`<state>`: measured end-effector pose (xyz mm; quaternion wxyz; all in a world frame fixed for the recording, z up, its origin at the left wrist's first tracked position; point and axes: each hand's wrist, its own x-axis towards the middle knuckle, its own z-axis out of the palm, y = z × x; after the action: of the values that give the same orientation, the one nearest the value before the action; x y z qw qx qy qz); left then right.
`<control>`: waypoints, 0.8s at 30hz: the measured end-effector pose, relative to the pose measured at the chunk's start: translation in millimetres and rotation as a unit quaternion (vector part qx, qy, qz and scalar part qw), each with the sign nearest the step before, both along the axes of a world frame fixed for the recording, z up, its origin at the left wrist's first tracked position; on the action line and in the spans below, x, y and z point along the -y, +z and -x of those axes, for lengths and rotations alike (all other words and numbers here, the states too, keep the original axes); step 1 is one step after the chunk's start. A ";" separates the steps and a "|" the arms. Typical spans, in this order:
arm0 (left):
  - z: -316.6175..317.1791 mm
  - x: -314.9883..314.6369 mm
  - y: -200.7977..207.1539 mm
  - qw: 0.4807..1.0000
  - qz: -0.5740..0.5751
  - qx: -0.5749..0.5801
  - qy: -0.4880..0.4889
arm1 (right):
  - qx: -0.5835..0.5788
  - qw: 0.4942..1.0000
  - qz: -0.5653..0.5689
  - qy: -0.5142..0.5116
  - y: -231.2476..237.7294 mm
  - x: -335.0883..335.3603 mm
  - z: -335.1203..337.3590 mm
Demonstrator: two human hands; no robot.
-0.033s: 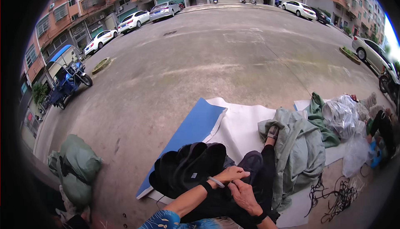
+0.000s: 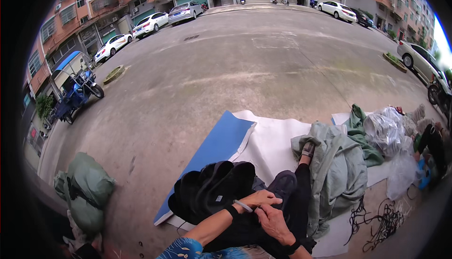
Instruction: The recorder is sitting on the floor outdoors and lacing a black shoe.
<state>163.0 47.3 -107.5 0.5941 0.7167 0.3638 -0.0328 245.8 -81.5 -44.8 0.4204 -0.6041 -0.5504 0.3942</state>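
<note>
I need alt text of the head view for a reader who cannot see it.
A seated person's left hand and right hand are close together over dark trousers, beside nested black pieces. Blue and white sheeting lies on outdoor concrete, with grey-green cloth and tangled black cords to the right.

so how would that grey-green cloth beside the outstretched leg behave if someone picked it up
The grey-green cloth would probably be floppy, since it lies in loose folds and creases. It seems unlikely to roll, being slumped and spread out rather than rounded. It might drag at the foot, which overlaps its edge in this view.
</note>
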 end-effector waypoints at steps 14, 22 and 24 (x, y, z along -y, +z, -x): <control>21.8 28.8 52.5 0.884 0.397 0.184 0.164 | 0.032 0.992 0.118 0.021 -21.5 31.8 -50.2; 4.3 91.3 70.6 0.906 0.377 0.190 -0.010 | -0.597 0.785 0.163 0.005 -52.4 21.0 -43.3; 11.0 87.9 73.8 0.900 0.392 0.192 -0.023 | -0.620 0.761 0.188 -0.037 -48.7 19.2 -42.1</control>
<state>152.0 -40.6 -33.7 0.8841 0.4267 0.1840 -0.0485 287.9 -100.7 -93.6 0.5621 -0.3146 -0.0615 0.7624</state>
